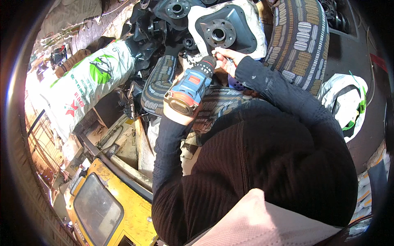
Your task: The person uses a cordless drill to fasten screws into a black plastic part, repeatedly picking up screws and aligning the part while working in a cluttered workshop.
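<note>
My left hand point(177, 116) is wrapped round a blue and red cordless drill point(190, 87). The drill's dark chuck points up and away, toward my right hand point(227, 60). That hand is pinched closed at the drill's front end, on something small that I cannot make out. Just beyond my fingertips lies a black metal plate with a round bolt-holed hub point(218, 36). It rests on a white sheet or sack point(198, 29). Another black hub part point(176, 10) sits beyond it to the left. Part of a purple basket point(235, 83) shows under my right wrist.
Patterned cushions point(297, 45) curve round on the right and near left. A full white and green sack point(92, 80) lies at left, beside several piled black metal parts point(144, 51). A yellow machine panel with a window point(135, 211) stands lower left. At right is an open white bag point(342, 100).
</note>
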A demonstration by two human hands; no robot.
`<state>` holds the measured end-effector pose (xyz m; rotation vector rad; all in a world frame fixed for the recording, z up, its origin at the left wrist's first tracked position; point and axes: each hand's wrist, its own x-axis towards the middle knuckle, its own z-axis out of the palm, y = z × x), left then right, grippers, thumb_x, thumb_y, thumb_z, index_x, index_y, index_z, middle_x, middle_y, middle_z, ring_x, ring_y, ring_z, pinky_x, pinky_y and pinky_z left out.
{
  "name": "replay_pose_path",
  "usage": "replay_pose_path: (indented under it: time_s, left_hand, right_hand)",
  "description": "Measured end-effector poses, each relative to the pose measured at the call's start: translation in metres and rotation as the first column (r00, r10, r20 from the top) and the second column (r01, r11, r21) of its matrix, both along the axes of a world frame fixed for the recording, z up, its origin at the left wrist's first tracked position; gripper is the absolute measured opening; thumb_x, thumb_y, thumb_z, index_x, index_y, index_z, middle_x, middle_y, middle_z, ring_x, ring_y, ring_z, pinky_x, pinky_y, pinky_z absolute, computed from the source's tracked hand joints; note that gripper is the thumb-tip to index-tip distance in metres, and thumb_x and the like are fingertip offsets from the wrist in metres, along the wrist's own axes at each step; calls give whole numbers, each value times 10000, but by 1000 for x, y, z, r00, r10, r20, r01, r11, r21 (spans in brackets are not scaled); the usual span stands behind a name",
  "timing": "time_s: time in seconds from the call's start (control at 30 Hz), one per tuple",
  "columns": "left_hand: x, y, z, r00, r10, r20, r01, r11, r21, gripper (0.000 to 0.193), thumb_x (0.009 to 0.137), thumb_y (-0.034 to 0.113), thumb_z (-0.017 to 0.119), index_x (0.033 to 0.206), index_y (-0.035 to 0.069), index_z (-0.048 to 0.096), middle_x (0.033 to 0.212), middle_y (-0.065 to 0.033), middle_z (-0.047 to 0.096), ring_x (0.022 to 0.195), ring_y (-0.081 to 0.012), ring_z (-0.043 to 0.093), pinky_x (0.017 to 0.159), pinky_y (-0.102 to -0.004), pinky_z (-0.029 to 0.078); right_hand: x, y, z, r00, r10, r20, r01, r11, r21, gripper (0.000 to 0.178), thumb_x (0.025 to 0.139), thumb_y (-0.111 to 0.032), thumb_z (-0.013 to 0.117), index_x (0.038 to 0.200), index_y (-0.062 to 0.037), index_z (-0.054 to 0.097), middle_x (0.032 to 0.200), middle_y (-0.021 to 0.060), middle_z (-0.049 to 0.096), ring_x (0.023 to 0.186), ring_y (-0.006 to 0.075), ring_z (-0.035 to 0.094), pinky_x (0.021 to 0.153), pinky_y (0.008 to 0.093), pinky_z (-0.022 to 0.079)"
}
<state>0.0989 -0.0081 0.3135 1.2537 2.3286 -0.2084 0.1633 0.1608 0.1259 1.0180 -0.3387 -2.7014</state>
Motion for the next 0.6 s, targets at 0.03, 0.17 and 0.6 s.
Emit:
replay_pose_path:
  time_s: [0.03, 0.17, 0.6]
  left_hand:
    - [0, 0, -1, 999, 44, 30, -48, 989, 140, 373, 753, 285, 643, 1072, 100, 584, 1039, -113, 589, 962, -314, 561, 831, -425, 440]
    - [-12, 8, -6, 979, 167, 121, -195, 941, 277, 380, 731, 265, 661, 1067, 104, 586, 1016, -110, 594, 943, -316, 566, 810, -418, 443]
    - [-63, 45, 0, 969, 95, 229, -56, 983, -172, 585, 703, 283, 685, 1211, 97, 463, 1192, -103, 535, 1096, -257, 520, 939, -350, 407]
  right_hand:
    - [-3, -3, -1, 999, 2, 40, -2, 1000, 10, 131, 872, -89, 574, 981, -17, 573, 890, 79, 627, 811, 157, 626, 727, 294, 550]
    - [-14, -8, -2, 998, 19, 63, -19, 1000, 10, 126, 891, -125, 554, 965, -25, 569, 890, 73, 626, 796, 152, 622, 723, 292, 541]
    - [12, 30, 4, 945, -136, 299, -120, 704, 700, 185, 879, -214, 604, 955, -48, 631, 529, -76, 416, 370, 17, 270, 336, 199, 190]
